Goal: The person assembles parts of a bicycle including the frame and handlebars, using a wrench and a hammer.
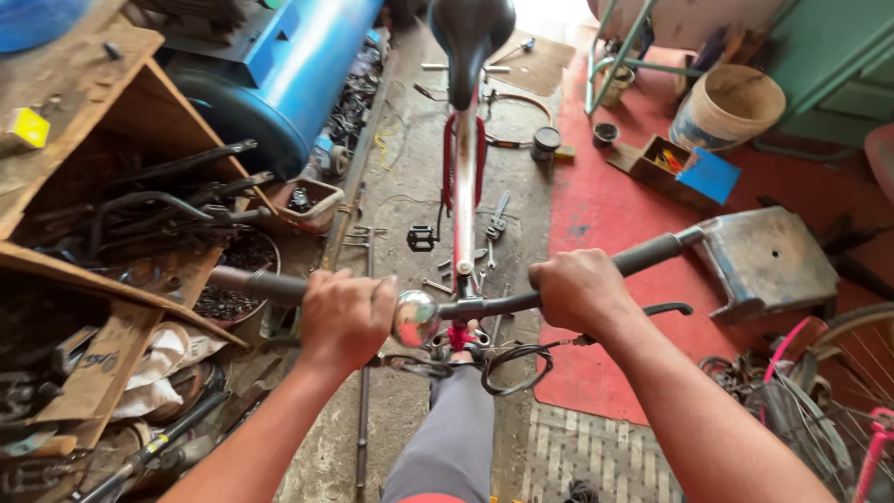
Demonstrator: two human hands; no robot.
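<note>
Your left hand (pixel 346 317) and right hand (pixel 579 289) are each clamped around the handlebar (pixel 484 303) of the red bike (pixel 464 177), which stands below you with its saddle (pixel 470 28) pointing away, a shiny bell (pixel 415 318) between your fists and your grey-trousered knee (pixel 447 447) under the bar. Beyond the grip, a wooden crate (pixel 102 168) on your left holds dark metal bars and cables, a small tray (pixel 303 203) holds a black part, a bucket (pixel 728 107) looks empty, and a small box (pixel 675 163) with a blue flap holds bright bits too small to identify. You cannot see the front wheel, and a second wheel (pixel 838 391) at the right is cut off by the frame edge.
</note>
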